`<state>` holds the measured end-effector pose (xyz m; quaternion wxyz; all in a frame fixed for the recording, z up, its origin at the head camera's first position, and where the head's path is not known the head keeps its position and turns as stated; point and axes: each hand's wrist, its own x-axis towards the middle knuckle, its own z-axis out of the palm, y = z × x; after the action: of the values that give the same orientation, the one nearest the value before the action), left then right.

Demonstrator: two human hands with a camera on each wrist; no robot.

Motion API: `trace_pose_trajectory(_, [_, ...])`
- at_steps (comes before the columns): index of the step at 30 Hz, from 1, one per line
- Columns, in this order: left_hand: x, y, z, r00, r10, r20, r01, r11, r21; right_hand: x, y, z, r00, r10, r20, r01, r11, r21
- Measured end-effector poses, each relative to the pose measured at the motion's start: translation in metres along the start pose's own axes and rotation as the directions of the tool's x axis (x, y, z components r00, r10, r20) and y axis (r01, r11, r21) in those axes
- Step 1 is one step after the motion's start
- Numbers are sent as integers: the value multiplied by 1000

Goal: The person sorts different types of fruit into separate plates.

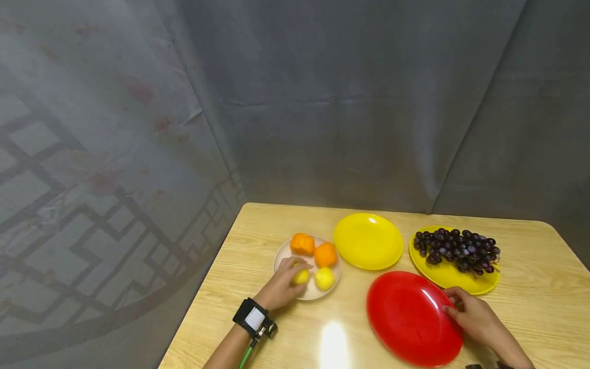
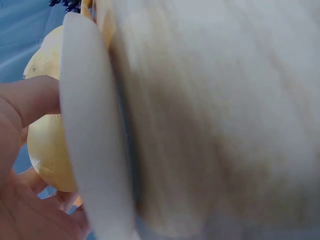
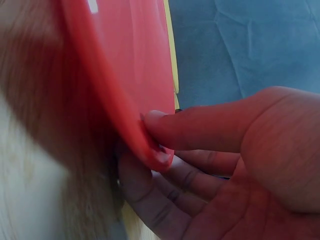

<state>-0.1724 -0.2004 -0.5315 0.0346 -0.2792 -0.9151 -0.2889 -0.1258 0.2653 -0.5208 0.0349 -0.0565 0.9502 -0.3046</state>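
Note:
At the pale plate [image 1: 282, 252], my left hand [image 1: 288, 282] has its fingers and thumb curled around a lemon [image 1: 301, 277]. The left wrist view shows that lemon [image 2: 50, 152] behind the plate's rim, within the hand. A second lemon [image 1: 324, 278] lies just right of it, and two orange fruits [image 1: 302, 244] sit at the back of the same plate. My right hand [image 1: 475, 315] pinches the right rim of a red plate [image 1: 410, 318], thumb on top and fingers beneath. In the right wrist view the red plate's rim [image 3: 112, 100] stands between thumb and fingers.
A bare yellow plate [image 1: 367, 241] stands behind the red one. To its right, another yellow plate [image 1: 442, 274] bears a bunch of dark grapes [image 1: 456, 248], close to my right hand. Grey cloth [image 1: 341, 113] hangs behind the wooden table [image 1: 221, 302].

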Motion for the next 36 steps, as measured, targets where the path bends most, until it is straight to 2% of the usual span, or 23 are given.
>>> trace_pose_trajectory(5, [13,15,-14,996,53,-69,-54,999,-6,-2,3,0,1000,6,11,-6,1000,5])
trace_pose_trajectory(8, [28,36,-21,986,135,-102,-135,991,2,-3,4,2,1000,4,7,-4,1000,3])
trace_pose_trajectory(10, [39,57,-21,975,196,-102,-196,981,7,-4,4,4,1000,1,-2,-1,1000,8])
trace_pose_trajectory(13, [54,91,-13,965,256,-49,-257,967,2,-5,2,8,1000,-6,-16,6,1000,12])
trace_pose_trajectory(15, [63,111,-4,963,268,12,-268,963,-16,-6,0,9,1000,-11,-17,12,1000,20])
trace_pose_trajectory(17, [72,128,9,957,281,72,-279,960,-29,-5,-3,10,1000,-11,-10,11,1000,27])
trace_pose_trajectory(20, [86,145,31,939,311,148,-309,950,-40,-4,-6,9,1000,-11,-7,11,999,37])
trace_pose_trajectory(24, [97,157,60,908,348,233,-352,936,-26,-4,-8,9,1000,-1,-4,1,999,35])
trace_pose_trajectory(28, [101,161,84,884,354,306,-371,929,-4,-3,-8,7,999,25,25,-26,999,42])
trace_pose_trajectory(31, [102,161,95,873,343,347,-368,930,6,-3,-8,4,998,41,46,-44,998,51])
trace_pose_trajectory(36, [100,159,105,860,334,385,-361,932,-1,-3,-8,3,998,41,45,-44,998,54])
